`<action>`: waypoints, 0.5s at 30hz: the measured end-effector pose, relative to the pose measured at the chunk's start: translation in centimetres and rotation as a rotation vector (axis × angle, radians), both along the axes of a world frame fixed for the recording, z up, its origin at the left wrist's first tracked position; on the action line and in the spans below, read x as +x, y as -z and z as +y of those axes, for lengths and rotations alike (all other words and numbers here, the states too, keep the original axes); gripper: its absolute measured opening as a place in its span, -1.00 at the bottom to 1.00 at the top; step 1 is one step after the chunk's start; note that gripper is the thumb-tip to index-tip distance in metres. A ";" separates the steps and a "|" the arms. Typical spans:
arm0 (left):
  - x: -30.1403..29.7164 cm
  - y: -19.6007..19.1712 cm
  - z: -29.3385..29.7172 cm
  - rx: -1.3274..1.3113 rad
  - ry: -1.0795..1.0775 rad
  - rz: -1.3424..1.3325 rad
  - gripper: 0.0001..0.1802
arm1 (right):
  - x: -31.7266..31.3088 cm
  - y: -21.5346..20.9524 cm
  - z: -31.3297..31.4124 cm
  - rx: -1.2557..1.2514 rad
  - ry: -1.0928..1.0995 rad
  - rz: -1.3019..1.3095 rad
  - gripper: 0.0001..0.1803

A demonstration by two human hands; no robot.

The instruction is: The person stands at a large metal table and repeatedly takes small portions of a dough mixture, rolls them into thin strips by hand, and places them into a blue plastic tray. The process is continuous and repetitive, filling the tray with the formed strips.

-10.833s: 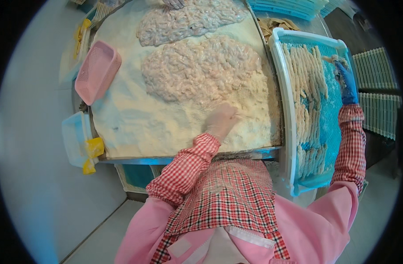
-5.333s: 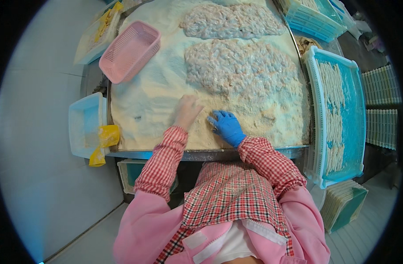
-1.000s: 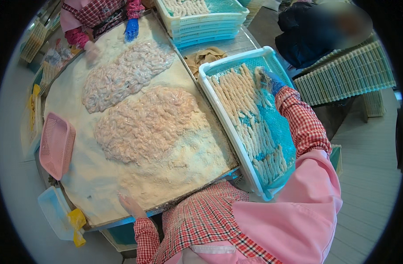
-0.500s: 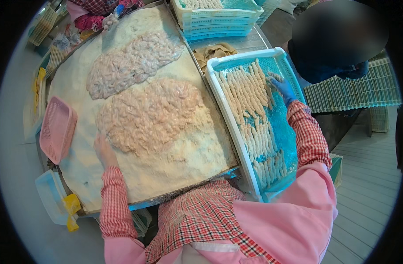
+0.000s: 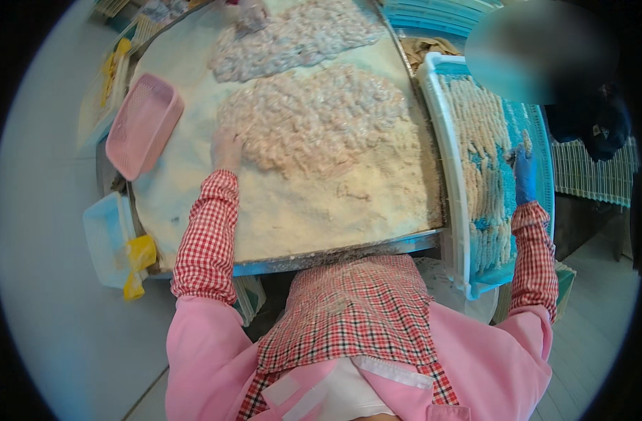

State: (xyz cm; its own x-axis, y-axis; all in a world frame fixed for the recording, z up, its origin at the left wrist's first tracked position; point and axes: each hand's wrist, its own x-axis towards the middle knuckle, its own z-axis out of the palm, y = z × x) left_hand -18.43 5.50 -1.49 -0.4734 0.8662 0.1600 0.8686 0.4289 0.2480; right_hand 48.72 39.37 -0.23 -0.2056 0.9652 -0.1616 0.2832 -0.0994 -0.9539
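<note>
At the far left I see a pale blue tub (image 5: 105, 235) hanging off the desk (image 5: 349, 249) edge with a yellow wrapper (image 5: 140, 258) draped over its corner; what lies inside the tub I cannot make out. Above it a pink mesh basket (image 5: 143, 125) sits tilted on the crumb bed (image 5: 314, 203). My left hand (image 5: 227, 149) reaches forward, arm straight in its red check sleeve, and rests flat at the near edge of the nearer heap of breaded pieces (image 5: 317, 119); its fingers are dusted with crumb and half sunk, so I cannot tell whether they are gripping anything. A second heap (image 5: 293, 38) lies beyond, cut by the top rim. To the right, my right hand (image 5: 524, 172) in a blue glove is raised over the blue tray (image 5: 447, 161) of breaded sticks, fingers (image 5: 525, 145) pinched on one stick (image 5: 526, 140). A blurred figure hides the tray's far corner.
</note>
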 end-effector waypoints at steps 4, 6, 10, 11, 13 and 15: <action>4.7 -1.9 -4.0 0.175 0.205 -0.256 -0.82 | -14.6 -7.0 -10.6 0.133 -0.362 0.113 -0.42; 5.8 -1.9 -7.4 0.066 0.626 -0.036 -0.78 | -17.9 -4.2 -14.2 0.078 -0.477 0.110 -0.40; 5.9 -1.5 -13.2 0.087 0.237 -0.197 -0.76 | -25.1 -3.1 -22.6 0.310 -0.606 -0.123 -0.50; 5.9 -0.9 -13.8 0.121 -0.048 -0.379 -0.75 | -26.5 -2.4 -24.0 0.431 -0.610 -0.121 -0.51; 7.2 -0.6 -14.2 0.020 -0.355 -0.552 -0.74 | -28.9 -2.6 -25.9 0.577 -0.634 -0.256 -0.52; 9.6 -0.5 -12.9 -0.261 -0.367 -0.534 -0.72 | -29.9 -3.1 -26.6 0.625 -0.645 -0.529 -0.51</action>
